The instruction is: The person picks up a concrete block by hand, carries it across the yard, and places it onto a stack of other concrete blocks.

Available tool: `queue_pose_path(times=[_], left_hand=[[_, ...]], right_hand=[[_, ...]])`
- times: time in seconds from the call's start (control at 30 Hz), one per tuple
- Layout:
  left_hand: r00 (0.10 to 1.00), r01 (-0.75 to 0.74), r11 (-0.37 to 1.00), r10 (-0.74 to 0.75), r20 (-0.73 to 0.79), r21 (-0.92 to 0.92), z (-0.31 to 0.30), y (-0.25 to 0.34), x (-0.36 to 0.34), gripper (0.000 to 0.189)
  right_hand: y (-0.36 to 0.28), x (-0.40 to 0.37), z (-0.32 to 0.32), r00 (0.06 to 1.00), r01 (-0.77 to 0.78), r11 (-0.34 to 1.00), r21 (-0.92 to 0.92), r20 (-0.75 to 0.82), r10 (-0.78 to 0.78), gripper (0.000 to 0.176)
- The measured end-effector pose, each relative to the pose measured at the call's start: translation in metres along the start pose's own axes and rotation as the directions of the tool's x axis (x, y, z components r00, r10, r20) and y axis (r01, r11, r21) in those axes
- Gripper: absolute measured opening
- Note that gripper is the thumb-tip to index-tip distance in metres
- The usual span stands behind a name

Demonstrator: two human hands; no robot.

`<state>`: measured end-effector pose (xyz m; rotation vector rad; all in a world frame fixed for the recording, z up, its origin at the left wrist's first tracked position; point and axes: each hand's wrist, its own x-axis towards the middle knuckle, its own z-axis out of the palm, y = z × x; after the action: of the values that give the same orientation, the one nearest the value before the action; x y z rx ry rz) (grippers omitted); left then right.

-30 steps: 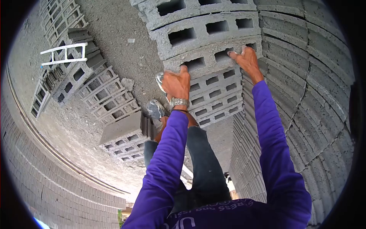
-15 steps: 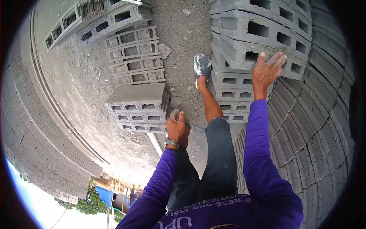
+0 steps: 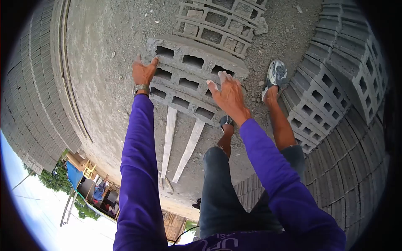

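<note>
While the left hand (image 3: pixel 143 74) is parted at the left end of the top hollow block (image 3: pixel 178 57), which lies on a low stack (image 3: pixel 175 79), the right hand (image 3: pixel 231 99) spreads wide near the block's right end.

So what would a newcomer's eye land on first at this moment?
Probably the purple sleeves, reaching up from the bottom of the view toward a low stack of grey blocks at upper centre. Next come the bare hands: the left hand at the stack's left end, the right hand at its right. Two pale strips on the ground run from the stack toward the person.
</note>
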<state>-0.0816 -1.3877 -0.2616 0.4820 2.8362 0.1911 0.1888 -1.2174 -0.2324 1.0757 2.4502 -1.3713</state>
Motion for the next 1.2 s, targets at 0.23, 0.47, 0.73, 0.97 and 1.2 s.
queue_pose_path(times=[0.23,0.47,0.73,0.97,1.2], left_hand=[[0.929,0.105,0.993,-0.081,0.360,-0.049,0.031,0.002,0.066,0.058],[0.995,-0.047,0.948,0.016,0.100,0.315,-0.018,0.066,-0.006,0.051],[0.985,0.137,0.990,-0.132,0.108,-0.038,-0.092,0.237,-0.120,0.052],[0.965,0.123,0.917,-0.022,0.261,-0.378,-0.091,0.377,-0.207,0.038],[0.940,0.023,0.955,0.080,0.332,-0.295,0.003,0.524,-0.277,0.048]], right_hand=[[0.004,0.052,0.056,0.923,-0.356,0.931,0.077,0.183,0.338,0.084],[0.029,0.037,0.018,0.813,-0.579,0.767,0.277,0.125,0.569,0.058],[0.063,-0.030,-0.128,0.777,-0.619,0.740,0.262,0.070,0.626,0.053],[0.116,-0.118,-0.301,0.732,-0.621,0.758,0.198,-0.199,0.652,0.050],[0.253,-0.157,-0.421,0.627,-0.701,0.710,0.069,-0.414,0.660,0.050]])
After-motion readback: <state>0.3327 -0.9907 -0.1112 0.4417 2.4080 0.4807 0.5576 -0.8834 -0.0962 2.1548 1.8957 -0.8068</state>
